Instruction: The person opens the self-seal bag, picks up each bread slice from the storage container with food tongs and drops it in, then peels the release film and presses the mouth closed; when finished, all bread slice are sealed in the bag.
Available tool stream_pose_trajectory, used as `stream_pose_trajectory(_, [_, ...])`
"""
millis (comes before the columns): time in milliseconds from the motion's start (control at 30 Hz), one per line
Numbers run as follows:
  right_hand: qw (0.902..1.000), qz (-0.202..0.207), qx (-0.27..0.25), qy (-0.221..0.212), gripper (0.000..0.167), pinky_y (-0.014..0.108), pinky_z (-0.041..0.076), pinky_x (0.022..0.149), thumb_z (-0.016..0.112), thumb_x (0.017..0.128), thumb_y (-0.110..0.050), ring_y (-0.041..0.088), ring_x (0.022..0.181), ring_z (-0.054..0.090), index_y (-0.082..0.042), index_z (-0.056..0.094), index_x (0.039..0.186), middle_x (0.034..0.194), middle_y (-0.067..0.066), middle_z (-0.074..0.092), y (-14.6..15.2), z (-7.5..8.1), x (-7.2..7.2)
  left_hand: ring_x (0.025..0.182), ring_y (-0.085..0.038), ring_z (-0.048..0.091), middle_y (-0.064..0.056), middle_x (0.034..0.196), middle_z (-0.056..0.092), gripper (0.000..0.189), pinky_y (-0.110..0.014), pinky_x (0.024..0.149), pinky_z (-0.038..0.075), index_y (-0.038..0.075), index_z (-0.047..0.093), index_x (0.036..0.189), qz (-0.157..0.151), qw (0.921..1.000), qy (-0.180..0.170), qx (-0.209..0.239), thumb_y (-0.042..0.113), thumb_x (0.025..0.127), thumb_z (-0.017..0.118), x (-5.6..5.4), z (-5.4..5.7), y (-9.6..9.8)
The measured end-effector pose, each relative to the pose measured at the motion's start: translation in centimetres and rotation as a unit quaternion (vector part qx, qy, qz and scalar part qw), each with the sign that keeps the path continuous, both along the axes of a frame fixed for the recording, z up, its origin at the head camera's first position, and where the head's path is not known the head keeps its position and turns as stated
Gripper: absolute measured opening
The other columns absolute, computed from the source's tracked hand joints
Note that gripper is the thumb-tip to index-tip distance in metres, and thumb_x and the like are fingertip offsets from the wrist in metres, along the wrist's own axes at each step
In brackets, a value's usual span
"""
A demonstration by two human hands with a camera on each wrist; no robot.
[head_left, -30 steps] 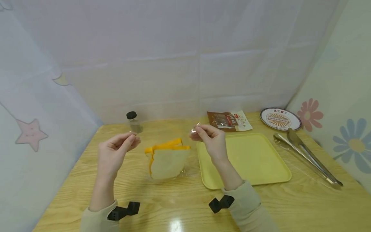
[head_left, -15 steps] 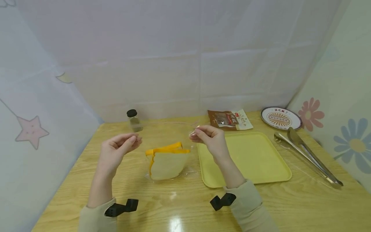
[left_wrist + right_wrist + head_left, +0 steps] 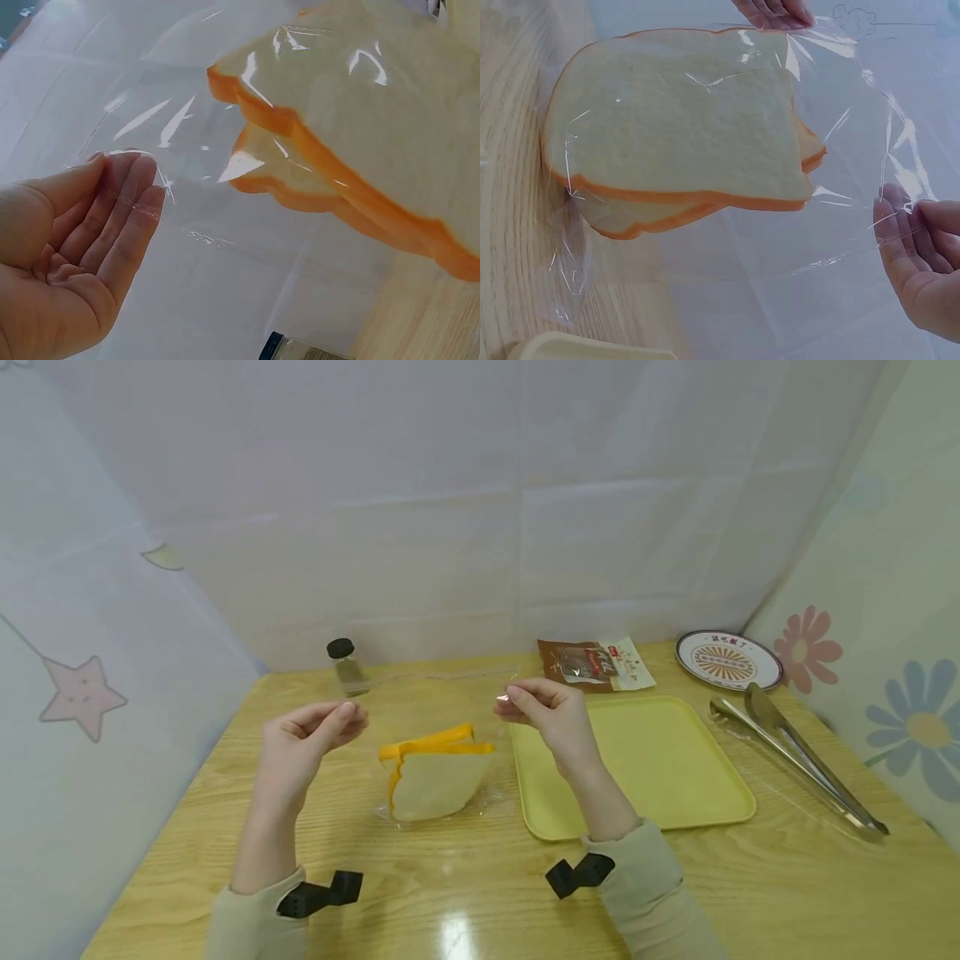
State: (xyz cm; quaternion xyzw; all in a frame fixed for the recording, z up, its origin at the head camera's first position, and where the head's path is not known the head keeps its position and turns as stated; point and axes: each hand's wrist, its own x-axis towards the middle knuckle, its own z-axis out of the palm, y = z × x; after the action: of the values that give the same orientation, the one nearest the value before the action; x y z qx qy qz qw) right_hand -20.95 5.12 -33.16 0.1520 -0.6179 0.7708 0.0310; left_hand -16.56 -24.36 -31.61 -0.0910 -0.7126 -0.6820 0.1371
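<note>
A clear plastic bag [image 3: 840, 225] with slices of bread [image 3: 442, 785] inside stands at the middle of the wooden table, its base on the tabletop. The slices have orange crusts, and one overlaps another at an angle. My left hand [image 3: 300, 747] pinches the bag's upper edge on the left between thumb and fingers. On the other side, my right hand [image 3: 555, 722] pinches that edge near the yellow tray [image 3: 660, 777]. Between the hands, the film is stretched above the bread. In the left wrist view the bread slices [image 3: 352, 97] show through glossy film.
Behind the left hand stands a small jar [image 3: 348, 672] with a black cap. At the back right lie a brown and white food packet [image 3: 596, 666] and a round patterned plate [image 3: 727, 662]. Metal tongs [image 3: 798, 760] rest right of the tray. Patterned cloth surrounds the table.
Both hands keep their pinch and stay in nearly the same place. The bag's far edge has come into sight as a line behind them. Otherwise the view shifts only slightly.
</note>
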Motion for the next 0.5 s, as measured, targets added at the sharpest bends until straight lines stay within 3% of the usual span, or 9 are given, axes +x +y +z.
stream_pose_trajectory(233, [0.9998, 0.008, -0.009, -0.014, 0.011, 0.035, 0.059, 0.08, 0.06, 0.093, -0.012, 0.014, 0.075, 0.071, -0.007, 0.07, 0.091, 0.078, -0.002, 0.072, 0.42, 0.14, -0.05, 0.081, -0.011, 0.072, 0.004, 0.086, 0.074, 0.015, -0.027, 0.077, 0.058, 0.003, 0.072, 0.099, -0.02, 0.9996, -0.008, 0.021, 0.01, 0.091, 0.062, 0.17, 0.21, -0.08])
stream_pose_trajectory(500, [0.9997, -0.004, 0.005, -0.022, 0.019, 0.035, 0.06, 0.077, 0.061, 0.092, -0.013, 0.014, 0.072, 0.071, 0.005, 0.067, 0.096, 0.074, -0.002, 0.071, 0.32, 0.3, 0.01, 0.081, -0.012, 0.072, 0.003, 0.086, 0.074, 0.015, -0.027, 0.075, 0.058, 0.006, 0.073, 0.099, -0.038, 0.999, -0.02, 0.016, 0.01, 0.091, 0.061, 0.32, 0.1, -0.62])
